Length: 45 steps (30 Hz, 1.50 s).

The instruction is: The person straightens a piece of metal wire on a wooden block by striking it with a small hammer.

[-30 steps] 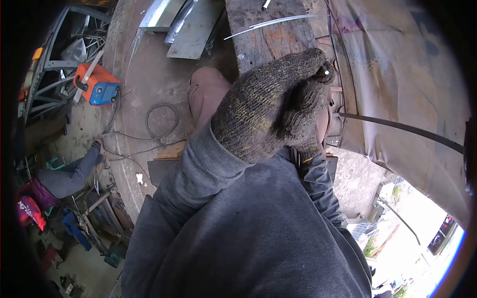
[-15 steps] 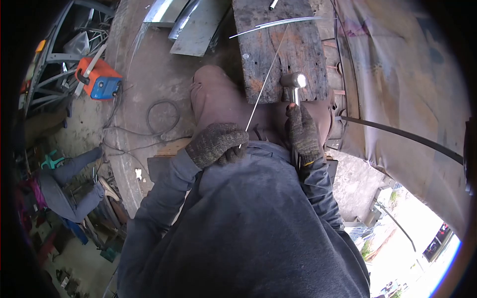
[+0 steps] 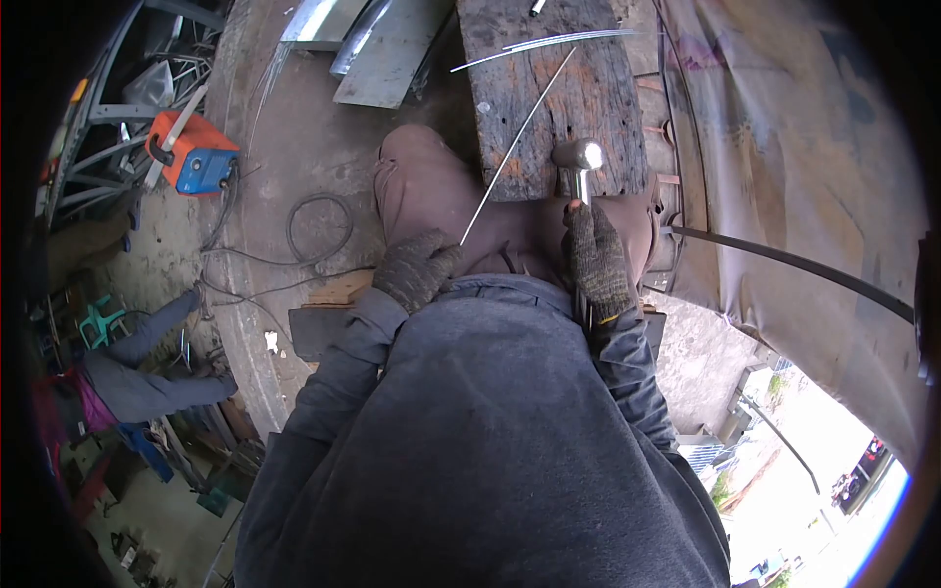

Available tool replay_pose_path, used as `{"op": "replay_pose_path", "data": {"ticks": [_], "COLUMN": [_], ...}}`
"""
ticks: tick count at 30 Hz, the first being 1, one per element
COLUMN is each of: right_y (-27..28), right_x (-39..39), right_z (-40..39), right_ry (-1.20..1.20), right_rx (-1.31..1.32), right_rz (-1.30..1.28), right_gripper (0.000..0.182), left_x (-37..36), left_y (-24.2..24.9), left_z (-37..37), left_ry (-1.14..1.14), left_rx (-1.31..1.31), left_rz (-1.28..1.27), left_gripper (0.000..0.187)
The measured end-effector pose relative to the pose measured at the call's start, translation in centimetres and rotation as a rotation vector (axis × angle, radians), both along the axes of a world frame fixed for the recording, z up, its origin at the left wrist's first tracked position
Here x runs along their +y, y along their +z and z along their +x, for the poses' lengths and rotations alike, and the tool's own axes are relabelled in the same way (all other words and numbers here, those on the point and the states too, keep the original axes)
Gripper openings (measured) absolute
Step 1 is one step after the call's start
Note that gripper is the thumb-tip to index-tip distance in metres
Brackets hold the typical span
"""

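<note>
left hand (image 3: 417, 269) gloved and clenched on the near end of a thin metal rod (image 3: 520, 132) slanting up across the wooden plank (image 3: 608, 98), right hand (image 3: 595, 260) gripping a hammer (image 3: 578, 162), head at the plank's near edge.

The left hand (image 3: 417, 269), in a dark knit glove, is closed around the near end of a thin metal rod (image 3: 520, 132) that slants up and away across a worn wooden plank (image 3: 549, 98). The right hand (image 3: 595, 260), gloved alike, grips the handle of a hammer (image 3: 578, 157) whose shiny head rests on the plank near its front edge. An orange and blue welding machine (image 3: 191, 157) sits on the floor at left, beside a coiled cable (image 3: 319, 230).
</note>
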State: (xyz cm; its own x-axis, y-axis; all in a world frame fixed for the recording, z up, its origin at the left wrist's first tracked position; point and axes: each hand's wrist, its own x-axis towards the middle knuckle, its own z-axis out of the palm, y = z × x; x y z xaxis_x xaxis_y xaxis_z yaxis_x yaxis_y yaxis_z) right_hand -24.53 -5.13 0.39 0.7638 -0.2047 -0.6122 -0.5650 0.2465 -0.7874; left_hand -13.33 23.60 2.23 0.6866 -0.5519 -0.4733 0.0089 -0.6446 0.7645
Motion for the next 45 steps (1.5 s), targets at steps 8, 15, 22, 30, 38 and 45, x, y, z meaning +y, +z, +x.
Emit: {"op": "replay_pose_path", "data": {"ticks": [8, 15, 22, 30, 38, 45], "right_y": [1.3, 0.3, 7.4, 2.7, 0.3, 1.6], "right_x": [1.6, -0.4, 3.7, 3.7, 0.2, 1.7], "right_z": [1.5, 3.4, 7.2, 2.2, 1.7, 6.9], "right_ry": [-0.104, 0.186, 0.146, 0.285, 0.097, 0.121], "right_rx": [-0.150, -0.416, -0.050, -0.539, -0.269, -0.722], "right_rz": [-0.119, -0.575, -0.584, -1.063, -0.374, -1.186], "right_gripper": [0.029, 0.041, 0.044, 0.033, 0.039, 0.029], "left_x": [-0.7, -0.6, -0.9, -1.2, -1.2, -1.5], "left_y": [0.4, 0.1, 0.5, 1.4, 1.4, 2.6], "left_z": [-0.8, -1.4, -1.3, -1.3, -1.3, -1.7], "left_ry": [0.018, -0.047, -0.044, 0.010, 0.031, 0.045], "left_rx": [-0.122, -0.258, -0.218, -0.071, -0.002, -0.019], "left_rz": [0.076, 0.131, 0.084, 0.052, 0.057, 0.103], "left_gripper": [0.024, 0.028, 0.028, 0.026, 0.029, 0.028]}}
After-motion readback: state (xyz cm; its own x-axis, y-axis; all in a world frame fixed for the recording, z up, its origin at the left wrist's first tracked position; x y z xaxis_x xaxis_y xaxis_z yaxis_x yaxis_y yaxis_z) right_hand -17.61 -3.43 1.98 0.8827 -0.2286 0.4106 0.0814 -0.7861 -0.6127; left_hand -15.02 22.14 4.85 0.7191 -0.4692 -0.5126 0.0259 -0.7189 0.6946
